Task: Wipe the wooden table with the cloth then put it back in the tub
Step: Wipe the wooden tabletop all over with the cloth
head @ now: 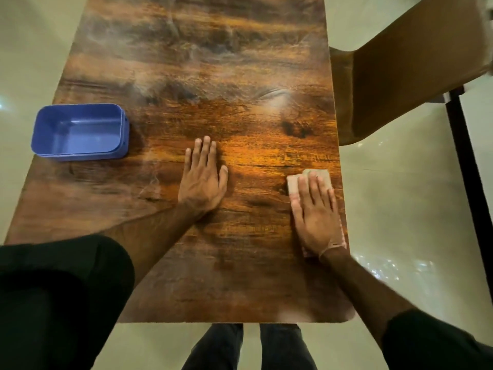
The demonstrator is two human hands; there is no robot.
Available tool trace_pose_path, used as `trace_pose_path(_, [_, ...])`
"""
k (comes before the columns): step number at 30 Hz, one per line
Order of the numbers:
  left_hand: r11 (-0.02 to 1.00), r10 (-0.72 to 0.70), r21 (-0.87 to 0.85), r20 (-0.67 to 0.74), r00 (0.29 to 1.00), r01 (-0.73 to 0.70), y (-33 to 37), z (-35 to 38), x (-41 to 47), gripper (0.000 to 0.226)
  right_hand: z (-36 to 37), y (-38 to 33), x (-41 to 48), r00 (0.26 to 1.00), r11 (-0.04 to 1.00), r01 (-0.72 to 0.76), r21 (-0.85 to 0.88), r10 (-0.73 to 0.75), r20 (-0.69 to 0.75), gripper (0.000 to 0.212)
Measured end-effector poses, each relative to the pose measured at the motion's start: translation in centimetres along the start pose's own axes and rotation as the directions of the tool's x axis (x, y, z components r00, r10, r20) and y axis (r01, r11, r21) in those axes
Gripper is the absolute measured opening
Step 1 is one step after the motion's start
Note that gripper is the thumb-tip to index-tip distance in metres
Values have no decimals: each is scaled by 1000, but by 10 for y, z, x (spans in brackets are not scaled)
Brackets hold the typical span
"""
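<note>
The wooden table fills the middle of the view. My right hand lies flat with straight fingers on a pale pinkish cloth near the table's right edge, pressing it down. Only the cloth's far end and a strip by my wrist show. My left hand rests flat on the bare wood at the centre, fingers straight, holding nothing. A blue plastic tub sits at the table's left edge, nothing inside it.
A brown chair stands close to the table's right side, with a dark leg beside it. Pale glossy floor surrounds the table. My legs stand at the near edge.
</note>
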State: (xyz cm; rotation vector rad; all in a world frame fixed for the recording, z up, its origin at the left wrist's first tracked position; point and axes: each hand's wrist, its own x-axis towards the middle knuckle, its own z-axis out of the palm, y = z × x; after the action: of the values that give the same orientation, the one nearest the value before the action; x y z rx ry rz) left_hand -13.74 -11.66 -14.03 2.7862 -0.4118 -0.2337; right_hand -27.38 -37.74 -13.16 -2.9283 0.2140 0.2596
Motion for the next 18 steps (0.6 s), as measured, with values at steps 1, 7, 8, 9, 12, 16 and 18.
trace_pose_path(1, [1000, 22, 4, 10, 1000, -22, 7, 3, -7, 73, -2, 1, 9, 996, 996, -90, 10, 91, -23, 64])
trace_pose_path(7, [993, -90, -76, -2, 996, 90, 63, 21, -20, 75, 13, -35, -54, 971, 974, 227, -8, -226, 77, 61])
trace_pose_path(8, [991, -89, -102, 0, 996, 88, 74, 24, -18, 75, 13, -29, -60, 944, 949, 316, -11, -313, 102, 60])
trace_pose_path(9, [988, -80, -129, 4, 997, 80, 85, 27, -16, 75, 9, -19, -56, 921, 926, 377, 1, -374, 110, 60])
trace_pose_path(12, [979, -95, -184, -13, 995, 91, 114, 36, -7, 73, -5, 15, -8, 918, 923, 385, -9, -382, 109, 59])
trace_pose_path(16, [976, -182, -130, -58, 982, 173, 135, 47, 9, 71, -20, 39, 85, 977, 977, 212, -15, -211, 27, 60])
trace_pose_path(18, [980, -186, -78, -69, 980, 180, 133, 50, 12, 71, -19, 35, 102, 977, 978, 210, -12, -209, 27, 61])
